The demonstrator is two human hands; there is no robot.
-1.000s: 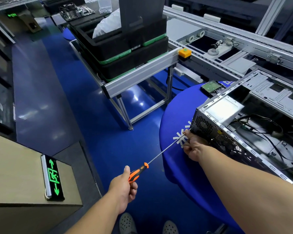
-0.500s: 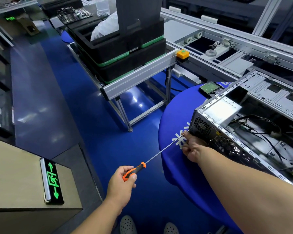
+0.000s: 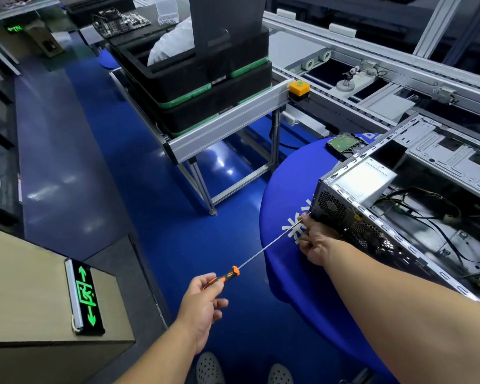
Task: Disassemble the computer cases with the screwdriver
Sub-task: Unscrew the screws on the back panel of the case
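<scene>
An open grey computer case (image 3: 416, 206) lies on its side on a round table with a blue cloth (image 3: 288, 173); cables and a silver power supply show inside. A long screwdriver (image 3: 263, 249) with an orange and black handle points its tip at the case's rear lower corner. My left hand (image 3: 205, 300) grips the handle low in the head view. My right hand (image 3: 315, 239) pinches the shaft near the tip, right against the perforated rear panel.
A hard drive (image 3: 342, 144) lies on the cloth behind the case. A metal stand with stacked black trays (image 3: 200, 87) is to the left of the table, and a conveyor line (image 3: 372, 70) runs behind. A cardboard box with a green exit sign (image 3: 85, 296) sits at lower left.
My left hand has shifted its fingers round the handle, which has turned a little. The screwdriver tip and my right hand stay at the case's corner.
</scene>
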